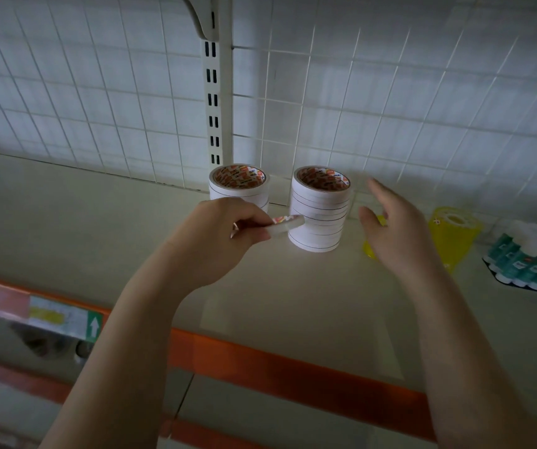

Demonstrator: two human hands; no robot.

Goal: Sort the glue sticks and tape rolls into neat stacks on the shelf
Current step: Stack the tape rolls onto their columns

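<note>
Wire grid back panel behind the shelf, slotted upright post in the middle, bracket at the top. Shelf front edge is orange; a price-label strip with a green arrow tag sits on the lower left, blurred. Yellow roll stack stands right of centre, partly hidden behind the right hand; a second yellow bit shows low beside that hand, too covered to tell what it is. Pack of glue sticks, teal labels and white caps, lies at the far right, cut by the frame edge.

Two stacks of white tape rolls stand near the back: left stack just in front of the post, its lower part blocked by the left hand; right stack taller, thin dark lines between rolls, orange printed core visible on top. The stacks stand apart with a gap between.

Left hand has fingers curled, pinching a single thin white tape roll held flat, its edge just beside or touching the right stack's side; cannot tell which. Right hand is blurred, fingers spread and relaxed, holding nothing, hovering just right of the right stack.
</note>
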